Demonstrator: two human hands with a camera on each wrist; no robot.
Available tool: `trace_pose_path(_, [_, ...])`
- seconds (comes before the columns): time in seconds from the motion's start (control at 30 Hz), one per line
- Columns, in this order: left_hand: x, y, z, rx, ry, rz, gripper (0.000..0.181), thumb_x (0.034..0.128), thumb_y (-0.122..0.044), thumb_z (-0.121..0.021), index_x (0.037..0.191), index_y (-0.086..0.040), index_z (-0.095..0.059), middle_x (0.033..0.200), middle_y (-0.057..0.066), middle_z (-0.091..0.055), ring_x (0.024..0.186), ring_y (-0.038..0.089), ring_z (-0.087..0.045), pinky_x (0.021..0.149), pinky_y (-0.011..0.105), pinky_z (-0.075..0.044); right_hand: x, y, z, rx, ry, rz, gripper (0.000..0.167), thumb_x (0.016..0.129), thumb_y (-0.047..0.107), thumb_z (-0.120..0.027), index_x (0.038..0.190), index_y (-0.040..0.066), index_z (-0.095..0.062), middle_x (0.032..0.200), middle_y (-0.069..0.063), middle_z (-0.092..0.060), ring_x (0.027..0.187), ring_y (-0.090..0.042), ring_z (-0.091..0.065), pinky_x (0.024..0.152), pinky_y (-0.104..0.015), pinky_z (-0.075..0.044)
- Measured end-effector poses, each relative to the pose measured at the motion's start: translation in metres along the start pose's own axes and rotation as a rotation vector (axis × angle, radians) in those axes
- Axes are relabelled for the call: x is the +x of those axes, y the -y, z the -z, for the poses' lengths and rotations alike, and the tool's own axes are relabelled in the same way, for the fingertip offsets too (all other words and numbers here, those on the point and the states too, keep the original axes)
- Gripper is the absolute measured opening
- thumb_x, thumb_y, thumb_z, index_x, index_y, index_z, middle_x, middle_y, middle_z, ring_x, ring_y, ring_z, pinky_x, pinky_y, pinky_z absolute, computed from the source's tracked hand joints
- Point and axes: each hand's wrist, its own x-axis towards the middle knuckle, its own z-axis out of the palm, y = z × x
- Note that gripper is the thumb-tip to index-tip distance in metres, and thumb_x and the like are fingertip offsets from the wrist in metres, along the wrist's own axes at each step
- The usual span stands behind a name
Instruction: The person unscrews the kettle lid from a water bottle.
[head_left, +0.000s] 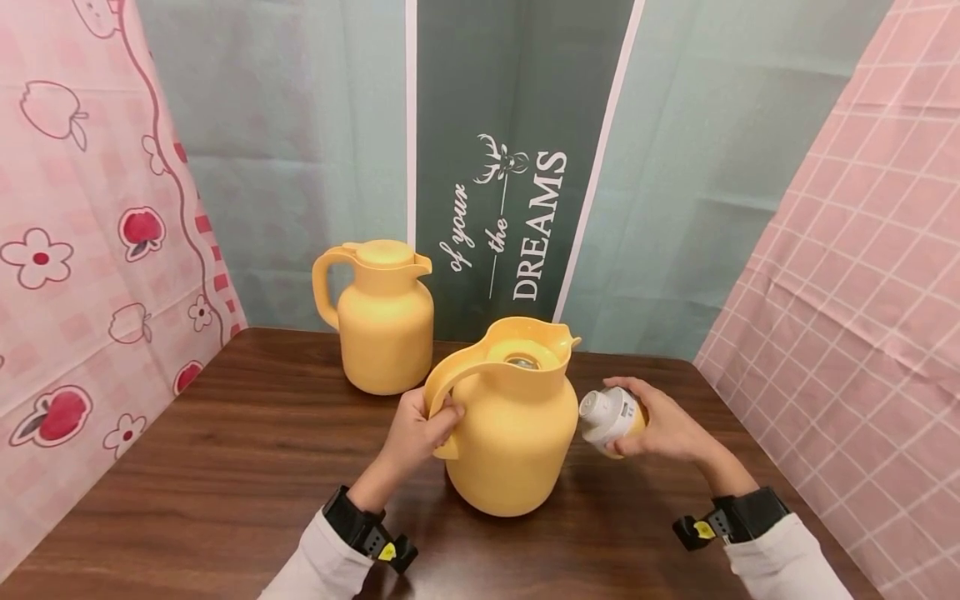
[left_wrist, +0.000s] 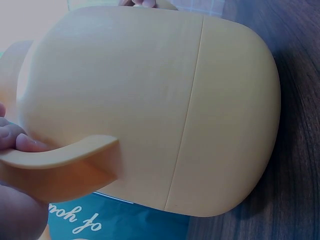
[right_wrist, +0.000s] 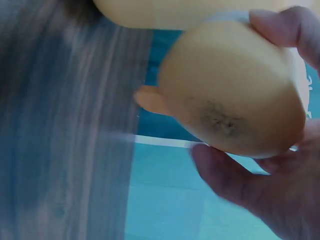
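Observation:
In the head view my left hand (head_left: pixel 424 427) grips the handle (head_left: pixel 442 379) of a yellow thermos jug (head_left: pixel 517 442). The jug's mouth is uncovered, showing the round inner neck (head_left: pixel 522 362). Whether its base sits fully on the table, I cannot tell. Just right of the jug, my right hand (head_left: pixel 669 423) holds a stopper lid (head_left: pixel 613 418), tipped so its white screw end faces the jug. The right wrist view shows the lid's yellow rounded top (right_wrist: pixel 235 80), with a dark smudge, between thumb and fingers. In the left wrist view the handle's lower end (left_wrist: pixel 85 162) is plain.
A second yellow jug (head_left: pixel 385 333), its lid on, stands behind and to the left on the brown wooden table (head_left: pixel 247 467). Cloth hangs at the back (head_left: pixel 300 150), with patterned pink cloths on the left (head_left: pixel 67 333) and right (head_left: pixel 847 333).

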Motion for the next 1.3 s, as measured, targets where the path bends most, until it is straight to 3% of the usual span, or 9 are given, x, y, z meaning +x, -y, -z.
trace_pose_path(0.3, [-0.001,-0.002,0.001,0.01,0.001,0.029,0.026,0.0879,0.009,-0.05,0.063,0.002,-0.044,0.047,0.002,-0.038,0.04,0.012,-0.037,0.04,0.023,-0.03,-0.012,-0.003,-0.016,-0.012,-0.152,-0.14,0.082,0.064,0.017,-0.085,0.127,-0.009,-0.039,0.11,-0.02,-0.053,0.092,-0.027,-0.054,0.073,-0.032,-0.046])
trace_pose_path(0.43, [-0.002,-0.005,0.001,0.005,-0.018,0.051,0.022,0.0879,0.008,-0.051,0.067,0.004,-0.046,0.048,0.001,-0.039,0.041,0.011,-0.037,0.041,0.022,-0.031,-0.016,-0.002,-0.023,0.037,-0.185,-0.188,0.087,0.066,0.014,-0.084,0.129,-0.014,-0.031,0.117,-0.026,-0.047,0.099,-0.032,-0.052,0.078,-0.033,-0.045])
trace_pose_path(0.57, [-0.003,-0.006,0.001,-0.016,-0.041,0.062,0.017,0.0882,0.005,-0.052,0.072,0.007,-0.047,0.05,0.001,-0.039,0.041,0.011,-0.037,0.04,0.022,-0.03,-0.017,0.0,-0.028,0.044,-0.178,-0.207,0.094,0.067,0.018,-0.083,0.135,-0.013,-0.025,0.121,-0.029,-0.043,0.103,-0.034,-0.051,0.081,-0.039,-0.043])
trace_pose_path(0.77, [-0.003,-0.003,0.001,-0.035,-0.017,0.025,0.017,0.0892,0.003,-0.053,0.074,0.007,-0.047,0.05,0.001,-0.039,0.042,0.012,-0.037,0.04,0.022,-0.031,-0.018,-0.002,-0.032,-0.018,-0.196,-0.214,0.091,0.063,0.021,-0.085,0.131,-0.011,-0.034,0.115,-0.024,-0.049,0.1,-0.033,-0.052,0.081,-0.044,-0.043])
trace_pose_path(0.93, [-0.003,-0.003,-0.001,-0.033,-0.016,-0.003,0.019,0.0886,0.004,-0.053,0.071,0.004,-0.046,0.049,0.004,-0.038,0.041,0.014,-0.037,0.04,0.022,-0.032,-0.021,-0.002,-0.039,-0.001,-0.173,-0.283,0.096,0.059,0.025,-0.088,0.131,-0.01,-0.035,0.117,-0.025,-0.05,0.105,-0.039,-0.045,0.088,-0.053,-0.032])
trace_pose_path(1.17, [-0.002,-0.003,-0.002,-0.044,-0.013,-0.011,0.022,0.0883,0.003,-0.054,0.068,0.004,-0.045,0.047,0.009,-0.035,0.041,0.014,-0.036,0.04,0.022,-0.03,-0.024,-0.003,-0.051,0.048,-0.117,-0.424,0.099,0.056,0.024,-0.09,0.129,-0.011,-0.033,0.116,-0.025,-0.05,0.103,-0.034,-0.051,0.087,-0.047,-0.038])
trace_pose_path(1.3, [-0.002,-0.003,-0.002,-0.044,-0.007,-0.023,0.023,0.0888,0.004,-0.053,0.067,0.003,-0.045,0.046,0.009,-0.035,0.04,0.015,-0.035,0.039,0.023,-0.03,-0.026,-0.006,-0.057,0.059,-0.071,-0.453,0.099,0.053,0.023,-0.091,0.125,-0.011,-0.032,0.109,-0.022,-0.052,0.099,-0.032,-0.052,0.086,-0.046,-0.038])
